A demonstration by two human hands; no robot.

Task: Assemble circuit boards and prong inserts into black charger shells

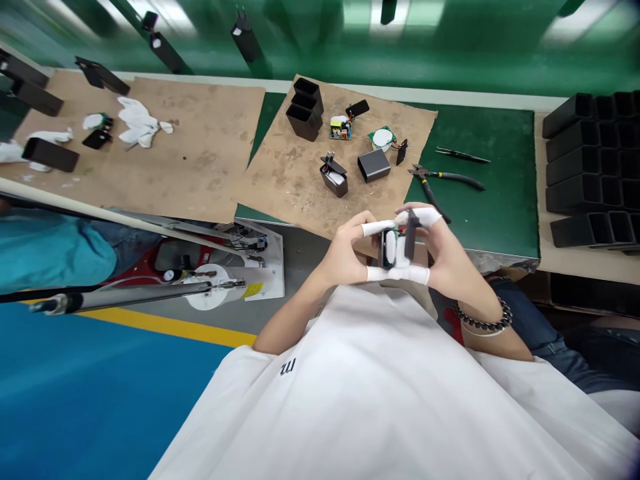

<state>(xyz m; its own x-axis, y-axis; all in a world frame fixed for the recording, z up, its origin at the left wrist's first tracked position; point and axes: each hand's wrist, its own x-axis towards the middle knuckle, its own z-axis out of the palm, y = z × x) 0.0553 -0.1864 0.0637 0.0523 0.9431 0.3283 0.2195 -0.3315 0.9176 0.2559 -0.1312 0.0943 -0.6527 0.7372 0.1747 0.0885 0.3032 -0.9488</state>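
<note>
The small electronic unit (391,248) is right of centre in the frame, at the near edge of the bench, held between both hands; the step in hand looks like bringing its insides and dark end plate (411,235) into line. The next move seems to call for a steady hold and care with the wiring. The left hand (347,252) grips from the left, white-wrapped thumb and forefinger parted about the unit's width; the right hand (443,253) does likewise from the right, by the plate. Just above lie an open-ended case (374,165) and, farther right, pliers (425,175).
</note>
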